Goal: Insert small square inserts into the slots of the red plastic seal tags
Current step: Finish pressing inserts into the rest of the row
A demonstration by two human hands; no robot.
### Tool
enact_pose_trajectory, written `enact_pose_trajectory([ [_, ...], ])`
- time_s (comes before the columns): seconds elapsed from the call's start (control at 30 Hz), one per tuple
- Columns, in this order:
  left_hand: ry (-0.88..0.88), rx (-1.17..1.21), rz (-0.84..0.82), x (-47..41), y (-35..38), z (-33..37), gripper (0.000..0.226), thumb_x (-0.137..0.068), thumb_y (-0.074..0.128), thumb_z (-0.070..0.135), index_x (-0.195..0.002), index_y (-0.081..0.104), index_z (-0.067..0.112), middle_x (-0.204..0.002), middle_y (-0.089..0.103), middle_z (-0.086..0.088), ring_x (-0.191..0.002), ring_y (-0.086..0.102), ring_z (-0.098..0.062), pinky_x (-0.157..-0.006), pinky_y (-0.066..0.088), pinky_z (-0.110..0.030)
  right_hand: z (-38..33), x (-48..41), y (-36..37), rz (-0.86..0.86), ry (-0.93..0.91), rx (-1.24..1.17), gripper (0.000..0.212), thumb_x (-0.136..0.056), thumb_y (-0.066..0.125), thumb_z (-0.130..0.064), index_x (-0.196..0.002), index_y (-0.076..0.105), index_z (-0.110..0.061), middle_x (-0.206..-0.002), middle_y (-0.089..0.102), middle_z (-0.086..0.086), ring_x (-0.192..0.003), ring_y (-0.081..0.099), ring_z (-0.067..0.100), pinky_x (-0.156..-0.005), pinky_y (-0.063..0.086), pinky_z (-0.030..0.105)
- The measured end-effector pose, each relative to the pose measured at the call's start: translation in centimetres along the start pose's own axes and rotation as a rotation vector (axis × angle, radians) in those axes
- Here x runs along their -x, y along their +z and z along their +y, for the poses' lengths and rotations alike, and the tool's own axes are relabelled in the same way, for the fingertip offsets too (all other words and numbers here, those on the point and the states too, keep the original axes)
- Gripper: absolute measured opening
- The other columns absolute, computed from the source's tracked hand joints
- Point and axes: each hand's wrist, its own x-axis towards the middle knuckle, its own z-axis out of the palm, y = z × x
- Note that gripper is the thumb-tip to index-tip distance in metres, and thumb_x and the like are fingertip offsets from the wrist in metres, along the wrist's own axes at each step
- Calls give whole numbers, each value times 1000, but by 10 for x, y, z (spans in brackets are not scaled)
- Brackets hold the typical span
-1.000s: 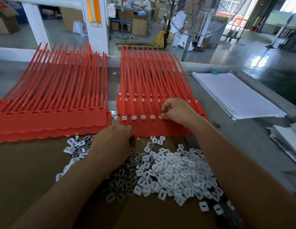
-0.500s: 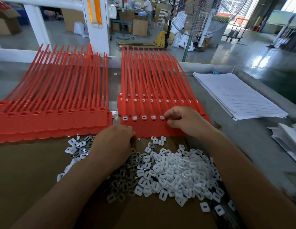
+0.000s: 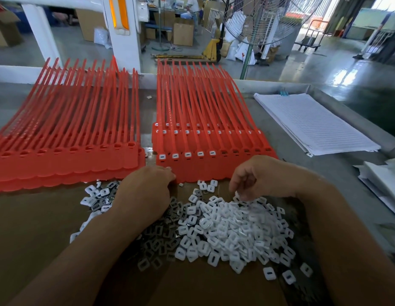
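**Right tags part-filled, left tags untouched**

Left tags [image 3: 66, 155]: every slot you can see stands empty, so this stack is not started. Your left hand [image 3: 145, 191] lies knuckles-up at the near left corner of the right tags [image 3: 214, 171]. Its fingers are curled under, and whether it holds anything cannot be told.

Right tags: the front row carries five fitted inserts [image 3: 187, 154] from its left end, and the slots beyond are open. The rows behind appear filled. The heap [image 3: 231, 228] lies just in front. Your right hand [image 3: 256, 180] curls over it, pinching one insert [image 3: 239, 194].

Judgement: most work remains.
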Motion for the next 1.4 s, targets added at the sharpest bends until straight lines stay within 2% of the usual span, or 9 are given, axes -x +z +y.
enact_pose_trajectory([
  [0.1, 0, -2, 5, 0, 0, 0, 43, -89, 37, 9, -126, 53, 24, -135, 49, 9, -120, 47, -12, -97, 38, -28, 0, 1, 1, -27, 21, 25, 26, -73, 75, -8, -78, 66, -33, -68, 66, -13, -60, 60, -6, -65, 52, 20],
  [0.3, -6, -3, -2, 0, -1, 1, 43, -89, 38, 9, -127, 52, 23, -135, 48, 9, -120, 47, -13, -98, 38, -29, -2, -4, 6, -11, 41, 61, 26, -76, 72, -10, -73, 61, -32, -75, 63, -9, -53, 56, -8, -53, 47, 16],
  [0.4, -12, 2, -6, 0, -1, 1, 43, -89, 38, 9, -128, 51, 23, -137, 47, 8, -121, 46, -13, -99, 38, -29, -3, -3, 5, 12, 34, 63, 15, -79, 71, -18, -74, 63, -30, -77, 65, -10, -63, 59, -5, -66, 55, 25],
  [0.47, -15, 2, -9, 0, -2, 1, 44, -89, 38, 9, -128, 50, 24, -137, 46, 9, -122, 45, -13, -99, 38, -30, -4, -3, 4, 38, 14, 89, 13, -80, 69, -21, -74, 63, -31, -77, 64, -14, -68, 57, -7, -72, 51, 22],
  [0.8, 1, 8, 0, 1, 0, 0, 45, -89, 38, 7, -129, 50, 24, -139, 43, 10, -125, 43, -11, -100, 36, -28, 2, -6, 5, 276, 17, -210, 16, -91, 53, -17, -77, 55, -24, -66, 65, -8, -60, 61, 2, -57, 48, 18],
  [0.97, 3, -3, -5, -1, 0, 0, 46, -88, 38, 7, -130, 49, 24, -140, 43, 10, -126, 41, -12, -100, 35, -28, 11, -12, 4, 381, 42, -296, 22, -81, 64, 0, -73, 58, -20, -71, 64, 1, -63, 63, 11, -60, 52, 23],
  [1.1, 4, -1, -2, -1, 1, 0, 44, -88, 38, 8, -127, 52, 24, -138, 45, 10, -123, 44, -11, -98, 37, -27, 18, -17, 6, 516, 38, -315, 27, -77, 70, -2, -78, 59, -27, -73, 66, -1, -67, 66, 14, -62, 54, 25],
  [1.3, -3, -19, -6, -1, 2, 0, 46, -88, 37, 6, -127, 51, 24, -138, 45, 9, -123, 44, -12, -98, 37, -27, 19, -35, 1, 635, -15, -222, 32, -79, 69, -7, -68, 62, -36, -72, 62, -19, -69, 56, -8, -66, 40, 13],
  [1.4, 17, -34, -7, -1, 1, 1, 43, -88, 37, 7, -125, 53, 23, -135, 48, 8, -120, 46, -13, -96, 38, -27, 18, -46, -1, 643, 2, -237, 31, -82, 66, -6, -73, 61, -35, -74, 60, -17, -69, 55, -6, -64, 39, 13],
])
